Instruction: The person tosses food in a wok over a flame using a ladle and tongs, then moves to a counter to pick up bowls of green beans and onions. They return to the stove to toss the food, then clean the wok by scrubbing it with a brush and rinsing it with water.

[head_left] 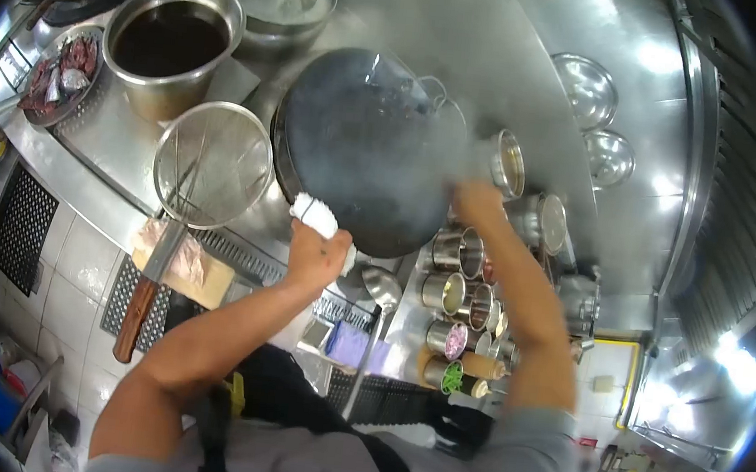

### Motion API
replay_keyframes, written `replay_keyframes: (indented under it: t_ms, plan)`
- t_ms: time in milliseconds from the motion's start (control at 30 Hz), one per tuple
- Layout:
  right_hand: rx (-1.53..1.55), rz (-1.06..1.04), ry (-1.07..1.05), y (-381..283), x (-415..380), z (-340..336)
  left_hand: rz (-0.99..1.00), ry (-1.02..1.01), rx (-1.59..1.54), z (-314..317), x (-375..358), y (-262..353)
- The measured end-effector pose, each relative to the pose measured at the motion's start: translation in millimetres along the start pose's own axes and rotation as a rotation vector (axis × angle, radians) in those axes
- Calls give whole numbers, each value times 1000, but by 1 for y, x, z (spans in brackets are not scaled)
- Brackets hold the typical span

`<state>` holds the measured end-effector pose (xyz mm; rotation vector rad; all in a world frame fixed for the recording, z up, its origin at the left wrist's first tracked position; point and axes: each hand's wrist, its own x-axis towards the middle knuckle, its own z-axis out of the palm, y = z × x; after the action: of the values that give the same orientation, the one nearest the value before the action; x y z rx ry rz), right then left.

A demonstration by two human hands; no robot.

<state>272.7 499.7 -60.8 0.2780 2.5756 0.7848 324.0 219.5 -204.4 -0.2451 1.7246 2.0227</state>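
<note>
Two hands work at a black wok (364, 148) that steams on the steel counter (108, 160). In the head view, the left hand (314, 255) is clenched on a white cloth (316, 216) at the wok's near rim. The right hand (477, 202) touches the wok's right edge beside small metal cups (455, 291); its grip I cannot tell. A wire strainer (212, 164) lies left of the wok.

A large round black wok (364, 144), steaming and tilted up so its dark inside faces the camera, sits mid-stove, gripped at its near rim through a folded white cloth (318, 217) by the left hand (314, 257).
</note>
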Motion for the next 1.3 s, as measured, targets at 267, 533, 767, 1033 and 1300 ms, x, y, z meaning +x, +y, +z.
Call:
replay_keyframes:
  t_ms: [267,533,767,1033,1300]
  plan:
    - [608,423,249,-68,21,31,76,77,-88,1,0,4]
    - [917,405,441,-109,80,-15,54,-82,-104,10,-2,-17]
    - [1295,393,628,-156,105,-6,190,47,-106,22,22,-49]
    - [856,-188,276,-148,-57,-1,187,26,-202,21,3,-30]
    - [169,-52,-111,-32,-51,-7,75,-31,-297,24,15,-41]
